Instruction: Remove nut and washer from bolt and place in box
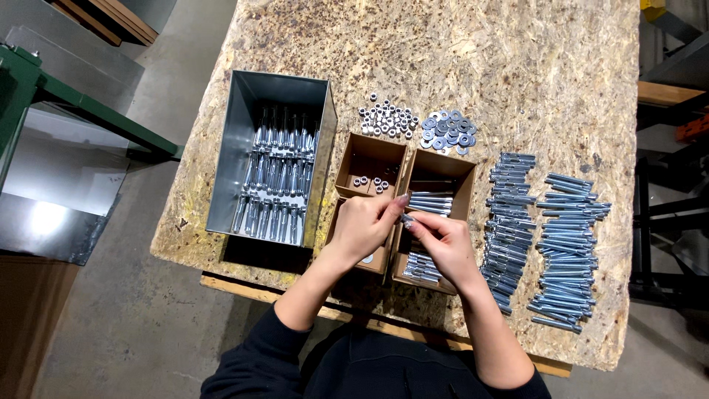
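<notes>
Where both hands meet above the boxes' shared edge (405, 222), left grip (363, 225), right grip (441, 238) pinching one bolt (408, 219).

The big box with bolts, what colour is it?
Shiny silver-grey metal box, seen in the head view.

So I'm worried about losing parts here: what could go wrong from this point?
Three risks, as I see it. The left hand and right hand work a bolt above the gap between two boxes; a dropped piece could fall between them. The loose nuts and washers could roll if knocked. The bolt rows lie near the table edge, where the right forearm might sweep them off.
</notes>
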